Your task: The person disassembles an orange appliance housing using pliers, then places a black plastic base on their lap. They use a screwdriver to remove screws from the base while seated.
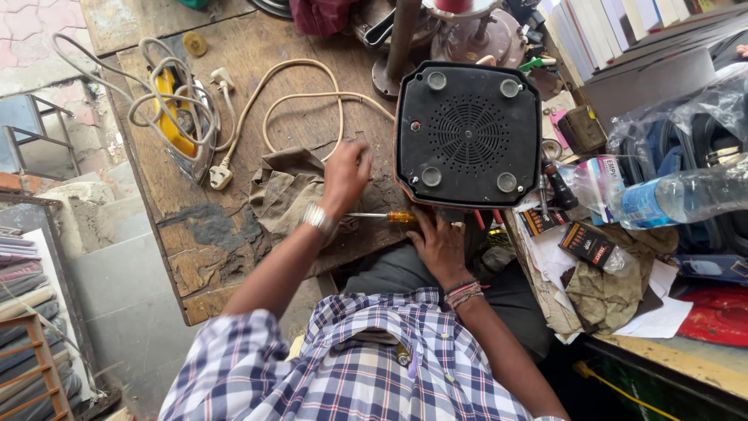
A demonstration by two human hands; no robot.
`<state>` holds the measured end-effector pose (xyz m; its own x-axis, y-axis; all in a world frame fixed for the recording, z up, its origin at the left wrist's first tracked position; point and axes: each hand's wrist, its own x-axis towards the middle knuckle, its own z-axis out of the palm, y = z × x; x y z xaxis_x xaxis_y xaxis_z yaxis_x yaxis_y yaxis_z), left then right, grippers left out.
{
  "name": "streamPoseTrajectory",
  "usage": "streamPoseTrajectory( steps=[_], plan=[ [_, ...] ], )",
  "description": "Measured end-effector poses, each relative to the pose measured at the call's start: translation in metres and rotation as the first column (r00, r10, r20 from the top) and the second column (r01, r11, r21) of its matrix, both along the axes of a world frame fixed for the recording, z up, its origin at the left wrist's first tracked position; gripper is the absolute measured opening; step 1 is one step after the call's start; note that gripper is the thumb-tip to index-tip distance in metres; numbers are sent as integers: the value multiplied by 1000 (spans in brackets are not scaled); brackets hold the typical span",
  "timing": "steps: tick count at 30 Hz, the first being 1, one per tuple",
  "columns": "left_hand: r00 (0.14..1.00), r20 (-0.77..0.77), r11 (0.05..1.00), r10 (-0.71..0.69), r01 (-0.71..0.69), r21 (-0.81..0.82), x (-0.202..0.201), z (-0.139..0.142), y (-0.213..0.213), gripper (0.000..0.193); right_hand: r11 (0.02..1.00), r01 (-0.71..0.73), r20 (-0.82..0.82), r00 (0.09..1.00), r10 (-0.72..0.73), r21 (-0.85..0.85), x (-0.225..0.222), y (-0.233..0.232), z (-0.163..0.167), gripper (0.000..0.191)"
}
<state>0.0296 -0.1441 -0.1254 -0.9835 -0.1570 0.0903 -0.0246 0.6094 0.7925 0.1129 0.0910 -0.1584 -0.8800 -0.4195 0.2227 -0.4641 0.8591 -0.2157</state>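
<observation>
A black appliance base (467, 134) lies upturned at the bench edge, showing its round vent and several rubber feet. My right hand (440, 245), with thread bands on the wrist, grips its near edge. My left hand (344, 175), with a watch on the wrist, hovers with bunched fingers over a crumpled brown cloth (284, 191), left of the base. Whether anything is between those fingers is hidden. An orange-handled screwdriver (393, 217) lies between my two hands. A cream power cable (300, 97) loops across the wood to a plug (220, 176).
A yellow clothes iron (178, 117) wrapped in grey cord lies at the far left of the worn wooden bench (210, 234). On the right are a plastic water bottle (678, 199), small boxes (588, 243), papers and rags. Metal stands sit behind the base.
</observation>
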Motion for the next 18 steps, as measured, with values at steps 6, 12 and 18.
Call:
streamPoseTrajectory(
  steps=[6, 12, 18],
  plan=[
    [937, -276, 922, 212, -285, -261, -69, 30, 13, 21, 997, 20, 68, 998, -15, -77, 3, 7, 15, 54],
    [900, -329, 880, 286, -382, -281, -91, 37, 27, 13, 994, -26, 18, 999, 28, -107, 1, 17, 20, 51],
    [935, -319, 962, 155, -216, -166, -81, 29, 34, 14, 971, -22, 137, 989, 56, -236, -6, 20, 21, 54]
  ],
)
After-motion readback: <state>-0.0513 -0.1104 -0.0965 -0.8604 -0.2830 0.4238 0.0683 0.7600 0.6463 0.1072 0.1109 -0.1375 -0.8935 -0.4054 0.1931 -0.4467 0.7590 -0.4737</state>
